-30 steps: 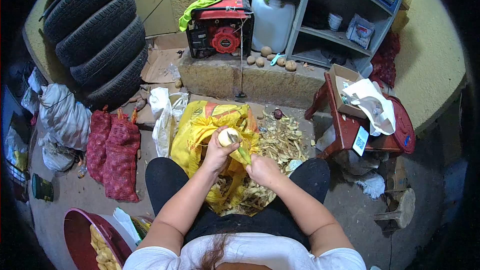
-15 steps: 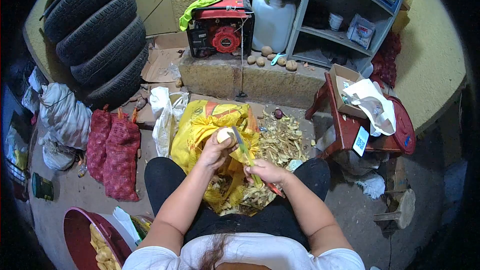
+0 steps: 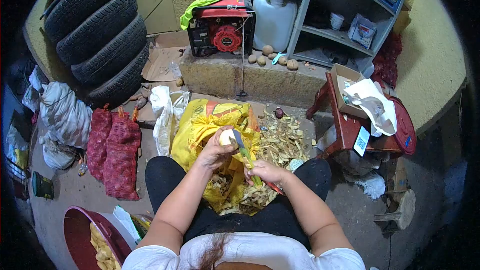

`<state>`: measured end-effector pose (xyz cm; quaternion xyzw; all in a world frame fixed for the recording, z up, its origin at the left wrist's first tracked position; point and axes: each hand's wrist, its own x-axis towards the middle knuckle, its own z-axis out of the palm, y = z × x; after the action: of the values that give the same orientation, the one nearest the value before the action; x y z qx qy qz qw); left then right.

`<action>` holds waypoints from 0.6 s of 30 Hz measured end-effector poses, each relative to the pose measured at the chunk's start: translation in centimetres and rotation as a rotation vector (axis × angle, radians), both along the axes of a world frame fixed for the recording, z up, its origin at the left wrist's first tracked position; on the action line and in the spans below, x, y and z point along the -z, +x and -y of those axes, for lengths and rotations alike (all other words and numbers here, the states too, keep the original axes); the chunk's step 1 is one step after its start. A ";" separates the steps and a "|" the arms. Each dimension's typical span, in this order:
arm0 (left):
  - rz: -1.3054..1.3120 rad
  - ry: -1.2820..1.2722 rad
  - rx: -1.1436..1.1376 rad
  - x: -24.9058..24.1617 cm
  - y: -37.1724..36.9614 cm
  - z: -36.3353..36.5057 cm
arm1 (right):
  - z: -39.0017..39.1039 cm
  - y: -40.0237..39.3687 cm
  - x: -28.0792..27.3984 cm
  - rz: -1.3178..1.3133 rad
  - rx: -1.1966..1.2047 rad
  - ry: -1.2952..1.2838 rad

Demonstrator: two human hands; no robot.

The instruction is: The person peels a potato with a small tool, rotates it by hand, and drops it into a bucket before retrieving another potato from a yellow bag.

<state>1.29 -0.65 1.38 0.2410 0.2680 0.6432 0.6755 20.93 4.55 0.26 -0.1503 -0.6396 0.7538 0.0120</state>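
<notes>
My left hand [image 3: 216,151] is wrapped round a potato [image 3: 227,138] whose pale, peeled flesh shows on top. In my right hand [image 3: 267,172] is a knife [image 3: 243,149], its dark blade lying against the potato's right side. Green and yellow show along the knife near my fingers, and something red sticks out below that hand. Under both hands stands a yellow sack [image 3: 197,125] with its mouth toward me. Potato peelings [image 3: 282,142] are heaped on the floor to the right of the sack and between my legs.
A maroon tub [image 3: 80,242] of peeled potatoes [image 3: 102,250] stands lower left. Red mesh bags of onions [image 3: 121,155] lie beyond it, near stacked tyres [image 3: 102,35]. Unpeeled potatoes [image 3: 292,64] sit on the ledge by a generator [image 3: 222,32]. A red table [image 3: 345,137] is at right.
The potato has turned in my left hand, showing more pale flesh. The knife blade has shifted slightly down along its right side.
</notes>
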 end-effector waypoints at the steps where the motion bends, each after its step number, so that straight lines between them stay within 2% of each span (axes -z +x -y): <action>1: 0.000 0.000 0.000 0.0 0.0 0.0 | 0.0 0.0 0.0 0.000 0.000 0.000; 7: -0.066 -0.007 -0.019 0.5 -0.2 -0.2 | -0.1 0.1 -0.1 0.019 -0.019 0.047; 12: -0.254 -0.029 -0.084 0.0 0.3 -0.2 | 0.1 -0.1 0.0 0.052 -0.044 0.017; 18: -0.294 -0.063 -0.121 -0.7 0.9 0.0 | 0.2 -0.5 1.0 0.065 -0.077 0.099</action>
<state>2.21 -0.64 2.12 0.2948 0.3981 0.6317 0.5962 20.40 4.32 -0.71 -0.1493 -0.6814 0.7159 -0.0304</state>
